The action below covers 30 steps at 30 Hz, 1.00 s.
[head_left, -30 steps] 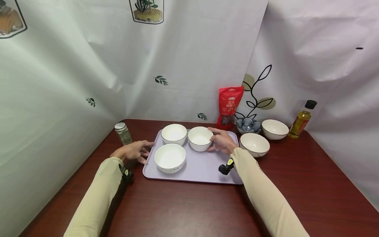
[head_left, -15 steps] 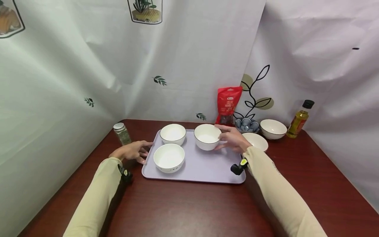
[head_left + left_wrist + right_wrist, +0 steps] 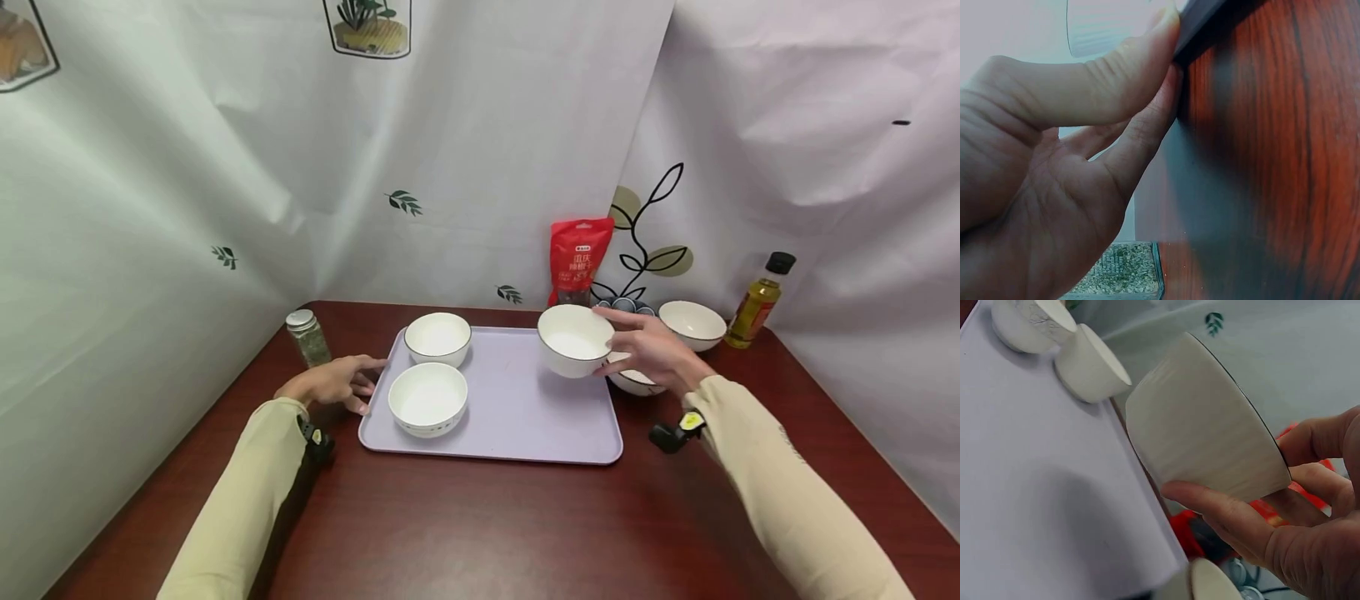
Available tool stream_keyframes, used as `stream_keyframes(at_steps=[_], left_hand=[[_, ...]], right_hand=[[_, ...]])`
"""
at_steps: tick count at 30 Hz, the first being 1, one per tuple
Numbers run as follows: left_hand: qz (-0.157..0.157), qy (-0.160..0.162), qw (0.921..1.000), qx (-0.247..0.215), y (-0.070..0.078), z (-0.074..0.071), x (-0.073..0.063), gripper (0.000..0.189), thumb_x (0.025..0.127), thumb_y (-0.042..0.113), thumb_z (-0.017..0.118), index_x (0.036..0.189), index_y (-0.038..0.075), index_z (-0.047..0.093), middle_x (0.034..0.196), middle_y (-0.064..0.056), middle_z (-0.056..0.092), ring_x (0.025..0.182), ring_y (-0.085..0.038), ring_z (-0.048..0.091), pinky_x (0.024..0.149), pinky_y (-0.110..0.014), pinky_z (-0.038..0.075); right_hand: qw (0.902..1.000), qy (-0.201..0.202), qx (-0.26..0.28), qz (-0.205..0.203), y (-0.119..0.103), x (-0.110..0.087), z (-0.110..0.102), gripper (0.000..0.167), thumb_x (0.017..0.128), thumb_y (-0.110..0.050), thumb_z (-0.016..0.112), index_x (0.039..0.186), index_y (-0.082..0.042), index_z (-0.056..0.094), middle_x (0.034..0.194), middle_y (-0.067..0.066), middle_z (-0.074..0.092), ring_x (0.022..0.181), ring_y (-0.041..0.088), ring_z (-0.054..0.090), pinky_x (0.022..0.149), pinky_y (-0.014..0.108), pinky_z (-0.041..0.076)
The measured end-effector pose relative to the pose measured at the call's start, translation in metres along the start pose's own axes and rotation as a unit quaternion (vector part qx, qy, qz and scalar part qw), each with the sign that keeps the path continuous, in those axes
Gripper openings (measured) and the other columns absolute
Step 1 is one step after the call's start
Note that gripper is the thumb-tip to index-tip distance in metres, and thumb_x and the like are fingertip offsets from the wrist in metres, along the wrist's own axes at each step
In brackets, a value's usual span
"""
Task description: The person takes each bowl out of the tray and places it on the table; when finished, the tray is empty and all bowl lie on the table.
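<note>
My right hand [image 3: 651, 350] grips a white bowl [image 3: 572, 343] with a dark rim and holds it up above the right back part of the lilac tray [image 3: 510, 417]. In the right wrist view, the thumb lies along the side of the bowl [image 3: 1204, 419], with fingers at the rim. At the tray's left edge, my left hand [image 3: 333, 383] pinches the rim between thumb and fingers, as the left wrist view shows close up. Two other white bowls stand on the tray's left half: one behind [image 3: 438, 337], one in front [image 3: 428, 400].
Beyond the tray's right side are a partly hidden white bowl [image 3: 636, 382], another white bowl [image 3: 693, 323], a blue petal-shaped dish [image 3: 626, 305] and an oil bottle [image 3: 759, 304]. A red packet [image 3: 579, 257] stands at the back. A spice jar [image 3: 309, 338] is at left.
My right hand has lifted the bowl off the tray and carried it to the right. It now partly covers the blue dish and a bowl beyond the tray. The left hand stays put.
</note>
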<state>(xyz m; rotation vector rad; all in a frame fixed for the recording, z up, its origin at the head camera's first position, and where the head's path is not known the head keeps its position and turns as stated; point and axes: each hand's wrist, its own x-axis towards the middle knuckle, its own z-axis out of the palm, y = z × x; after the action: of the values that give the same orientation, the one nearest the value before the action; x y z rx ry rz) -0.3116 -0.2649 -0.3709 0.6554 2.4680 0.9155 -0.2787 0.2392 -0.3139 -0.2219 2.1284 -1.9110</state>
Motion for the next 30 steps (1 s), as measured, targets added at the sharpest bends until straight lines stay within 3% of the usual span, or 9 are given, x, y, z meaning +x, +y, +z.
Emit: stream_keyframes(at_steps=[6,12,16,19,25,30], left_hand=[[0.001,-0.003,1.0,0.002,0.003,-0.001,-0.002,0.099,0.074,0.0,0.085,0.151,-0.016,0.024,0.151,-0.039,0.031,0.122,-0.043,0.058,0.101,-0.044,0.057],[0.016,-0.006,0.9999,-0.003,0.001,-0.003,-0.005,0.1,0.075,0.008,0.086,0.152,-0.014,0.026,0.15,-0.037,0.033,0.122,-0.041,0.06,0.1,-0.041,0.058],[0.044,-0.013,0.9989,-0.009,0.0,-0.003,-0.006,0.1,0.075,0.017,0.087,0.151,-0.012,0.03,0.147,-0.036,0.036,0.116,-0.033,0.064,0.096,-0.037,0.06],[0.04,-0.012,0.9991,-0.008,0.0,-0.003,-0.005,0.1,0.075,0.015,0.088,0.151,-0.012,0.03,0.147,-0.036,0.036,0.118,-0.035,0.063,0.097,-0.038,0.059],[0.002,-0.001,1.0,0.006,0.003,0.001,-0.002,0.099,0.074,0.002,0.085,0.151,-0.015,0.026,0.151,-0.037,0.032,0.124,-0.045,0.058,0.101,-0.044,0.057],[0.002,0.0,1.0,0.005,0.004,0.002,-0.001,0.098,0.074,0.0,0.085,0.151,-0.016,0.026,0.15,-0.038,0.033,0.123,-0.044,0.058,0.101,-0.044,0.057]], right_hand=[[0.9995,0.008,-0.029,-0.007,-0.006,-0.025,-0.033,0.066,0.096,0.006,0.039,0.159,-0.003,0.022,0.17,0.01,0.009,0.115,0.016,0.055,0.091,0.054,0.06],[0.9993,0.019,0.021,-0.025,-0.001,-0.047,-0.069,0.066,0.096,0.009,0.044,0.158,-0.004,0.025,0.162,0.001,0.025,0.105,0.004,0.061,0.085,0.05,0.063],[0.9962,0.026,0.072,-0.042,0.005,-0.063,-0.096,0.056,0.095,0.011,0.046,0.146,-0.012,0.051,0.142,-0.019,0.053,0.103,0.007,0.068,0.08,0.05,0.064],[0.9926,0.021,0.108,-0.051,0.011,-0.074,-0.116,0.054,0.095,0.014,0.043,0.13,-0.02,0.066,0.123,-0.022,0.066,0.099,0.012,0.072,0.077,0.05,0.064],[0.9846,0.006,0.165,-0.059,0.029,-0.091,-0.146,0.065,0.094,0.02,0.032,0.119,-0.026,0.071,0.11,-0.009,0.073,0.094,0.019,0.074,0.076,0.049,0.064],[0.9824,0.022,0.178,-0.054,0.042,-0.1,-0.162,0.066,0.094,0.021,0.032,0.117,-0.027,0.071,0.108,-0.012,0.072,0.092,0.019,0.074,0.075,0.051,0.064]])
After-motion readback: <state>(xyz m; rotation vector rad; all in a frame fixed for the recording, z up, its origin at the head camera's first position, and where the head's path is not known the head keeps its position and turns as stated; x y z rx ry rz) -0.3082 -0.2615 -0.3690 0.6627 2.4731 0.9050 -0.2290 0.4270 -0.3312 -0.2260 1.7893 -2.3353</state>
